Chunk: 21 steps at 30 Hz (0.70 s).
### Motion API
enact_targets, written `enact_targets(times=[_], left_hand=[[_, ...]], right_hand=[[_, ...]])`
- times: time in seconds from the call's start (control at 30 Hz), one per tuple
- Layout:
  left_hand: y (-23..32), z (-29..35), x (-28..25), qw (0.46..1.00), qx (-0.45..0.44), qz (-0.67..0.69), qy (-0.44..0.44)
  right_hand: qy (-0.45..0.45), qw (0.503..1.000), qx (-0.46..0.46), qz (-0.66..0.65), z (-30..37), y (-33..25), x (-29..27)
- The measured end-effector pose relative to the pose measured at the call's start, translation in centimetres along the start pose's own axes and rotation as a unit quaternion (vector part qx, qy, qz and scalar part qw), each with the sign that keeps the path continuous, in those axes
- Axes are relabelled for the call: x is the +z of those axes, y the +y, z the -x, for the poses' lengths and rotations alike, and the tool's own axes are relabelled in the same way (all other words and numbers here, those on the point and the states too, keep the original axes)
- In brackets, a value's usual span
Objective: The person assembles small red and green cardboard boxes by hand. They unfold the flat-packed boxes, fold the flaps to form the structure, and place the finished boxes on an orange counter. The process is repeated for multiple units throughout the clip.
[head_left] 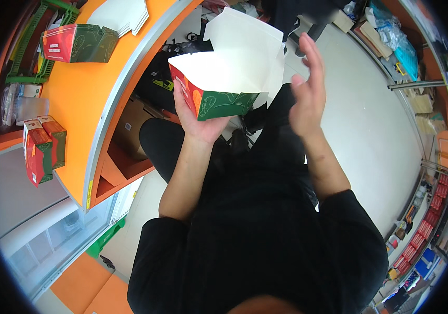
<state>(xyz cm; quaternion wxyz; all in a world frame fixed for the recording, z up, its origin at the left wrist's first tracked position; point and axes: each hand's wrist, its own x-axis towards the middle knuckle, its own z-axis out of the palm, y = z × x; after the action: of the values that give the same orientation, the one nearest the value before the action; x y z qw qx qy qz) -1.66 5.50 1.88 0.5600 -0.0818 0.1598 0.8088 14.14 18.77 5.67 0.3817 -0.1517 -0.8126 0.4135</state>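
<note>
Gripping the carton [219, 89] mouth-up, flaps raised, left hand [195, 118]; right hand [308, 89] open beside it.

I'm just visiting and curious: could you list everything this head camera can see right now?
open carton: one, red and green outside, white inside, flaps up, held in front of the person
closed cartons: three, red and green; one lying at the far end of the bench, two together at its left edge
flat white blanks: one stack, on the bench's far end
bench: one, orange top, curved grey rim
green rack: one, far left
floor: pale grey, right side
shelves of goods: far right
left hand: grips the open carton from below
right hand: open, beside the carton, not touching
</note>
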Motion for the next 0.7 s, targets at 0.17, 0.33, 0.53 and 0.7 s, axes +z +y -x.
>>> enact_targets(times=[0.17, 0.33, 0.53, 0.7], left_hand=[[-0.1, -0.5, -0.8, 0.999, -0.008, 0.006, -0.045], [-0.9, -0.1, -0.2, 0.999, 0.018, -0.024, -0.023], [-1.0, -0.3, -0.1, 0.999, 0.010, -0.041, -0.020], [-0.9, -0.1, 0.2, 0.999, 0.008, -0.030, -0.028]], right_hand=[[-0.120, 0.911, 0.208, -0.334, 1.3, 2.5, -0.5], [-0.149, 0.987, 0.050, -0.026, 0.9, 1.1, 0.9], [0.044, 0.990, -0.072, 0.115, 0.7, 2.5, 2.9], [0.099, 0.984, -0.082, 0.124, 0.6, 3.1, 3.4]])
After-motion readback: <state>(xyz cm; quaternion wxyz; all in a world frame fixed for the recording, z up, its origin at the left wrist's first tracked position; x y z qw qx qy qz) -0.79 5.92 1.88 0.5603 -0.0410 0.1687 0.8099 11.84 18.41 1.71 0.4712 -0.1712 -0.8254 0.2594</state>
